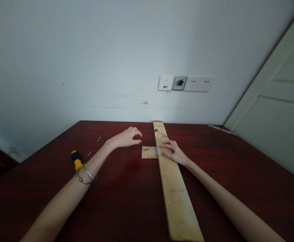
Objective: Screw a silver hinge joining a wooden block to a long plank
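Note:
A long pale wooden plank (pixel 176 191) lies lengthwise on the dark red table, its far end close to the wall. Against its left side sits a short wooden piece (pixel 149 152), and a small metal hinge (pixel 158 151) spans the joint between the two. My right hand (pixel 173 151) rests on the plank just right of the hinge, fingertips near the metal, fingers apart. Raised over the table left of the plank, my left hand (pixel 126 137) has its fingers curved and apart, with nothing visible in them.
A black and yellow screwdriver handle (pixel 76 160) shows beside my left forearm, its shaft hidden. Two screws (pixel 89 154) lie beyond it on the table (pixel 126 201). The wall carries sockets (pixel 198 84); a thin strip (pixel 222 129) lies at the far right edge, near a white door (pixel 278 94).

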Demonstrator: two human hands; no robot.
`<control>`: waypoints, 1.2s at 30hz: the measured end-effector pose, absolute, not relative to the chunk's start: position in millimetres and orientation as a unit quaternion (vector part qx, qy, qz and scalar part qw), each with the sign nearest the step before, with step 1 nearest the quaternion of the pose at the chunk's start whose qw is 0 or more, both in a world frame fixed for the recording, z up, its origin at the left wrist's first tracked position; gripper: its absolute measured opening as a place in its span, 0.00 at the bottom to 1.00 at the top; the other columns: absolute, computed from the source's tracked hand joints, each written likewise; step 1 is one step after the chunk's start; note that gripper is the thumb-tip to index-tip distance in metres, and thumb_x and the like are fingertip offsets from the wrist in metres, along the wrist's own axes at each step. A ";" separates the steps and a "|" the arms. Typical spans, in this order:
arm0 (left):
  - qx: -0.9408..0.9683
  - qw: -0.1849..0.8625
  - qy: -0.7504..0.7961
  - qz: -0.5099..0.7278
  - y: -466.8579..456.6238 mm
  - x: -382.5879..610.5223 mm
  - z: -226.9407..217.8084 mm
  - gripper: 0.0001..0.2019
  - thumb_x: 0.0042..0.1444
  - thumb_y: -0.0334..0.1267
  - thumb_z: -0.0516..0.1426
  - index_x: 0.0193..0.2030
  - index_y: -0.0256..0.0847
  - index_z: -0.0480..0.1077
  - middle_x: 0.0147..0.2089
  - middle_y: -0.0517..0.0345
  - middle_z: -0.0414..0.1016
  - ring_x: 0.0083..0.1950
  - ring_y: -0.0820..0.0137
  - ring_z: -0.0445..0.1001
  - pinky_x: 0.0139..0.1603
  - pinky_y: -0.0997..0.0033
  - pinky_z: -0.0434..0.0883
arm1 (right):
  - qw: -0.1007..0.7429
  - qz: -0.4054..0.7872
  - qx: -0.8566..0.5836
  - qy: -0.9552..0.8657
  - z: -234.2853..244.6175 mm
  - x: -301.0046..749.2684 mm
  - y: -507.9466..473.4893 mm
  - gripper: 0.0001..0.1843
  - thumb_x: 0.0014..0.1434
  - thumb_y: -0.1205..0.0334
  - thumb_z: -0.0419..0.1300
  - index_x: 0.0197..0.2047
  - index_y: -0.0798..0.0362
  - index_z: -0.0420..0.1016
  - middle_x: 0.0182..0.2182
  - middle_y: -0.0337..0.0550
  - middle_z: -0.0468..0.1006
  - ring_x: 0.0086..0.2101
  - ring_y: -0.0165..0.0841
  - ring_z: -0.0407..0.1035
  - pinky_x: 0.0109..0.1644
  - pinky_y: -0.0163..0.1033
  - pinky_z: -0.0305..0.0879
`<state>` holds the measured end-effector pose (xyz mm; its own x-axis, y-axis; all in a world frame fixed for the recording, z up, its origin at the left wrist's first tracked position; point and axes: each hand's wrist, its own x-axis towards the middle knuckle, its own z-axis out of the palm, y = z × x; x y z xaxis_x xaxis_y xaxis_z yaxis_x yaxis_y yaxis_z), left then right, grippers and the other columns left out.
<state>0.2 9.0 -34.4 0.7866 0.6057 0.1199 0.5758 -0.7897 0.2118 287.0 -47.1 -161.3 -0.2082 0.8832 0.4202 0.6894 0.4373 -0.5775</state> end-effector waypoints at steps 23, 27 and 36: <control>0.940 0.080 0.319 0.089 13.1 -2.5 -36.1 0.16 0.58 0.45 0.53 0.48 0.40 0.70 0.51 0.50 0.70 0.53 0.60 0.65 0.52 0.63 0.61 | 0.338 0.100 -0.518 -0.779 -161.0 285.2 -48.3 0.17 0.53 0.49 0.62 0.47 0.41 0.78 0.48 0.44 0.69 0.52 0.44 0.60 0.60 0.54 0.55; 0.942 0.075 0.316 0.089 14.8 -2.7 -37.1 0.16 0.58 0.45 0.53 0.49 0.39 0.70 0.51 0.50 0.70 0.53 0.61 0.65 0.53 0.64 0.61 | 0.341 0.100 -0.517 -0.779 -160.0 284.3 -49.1 0.17 0.53 0.50 0.63 0.46 0.42 0.78 0.48 0.44 0.70 0.51 0.43 0.60 0.60 0.53 0.55; 0.941 0.078 0.317 0.085 11.8 -2.2 -35.1 0.16 0.59 0.45 0.53 0.49 0.39 0.70 0.51 0.50 0.70 0.53 0.61 0.65 0.53 0.64 0.61 | 0.332 0.098 -0.520 -0.781 -162.2 285.4 -47.3 0.18 0.54 0.48 0.62 0.47 0.42 0.77 0.49 0.44 0.69 0.52 0.44 0.60 0.60 0.54 0.55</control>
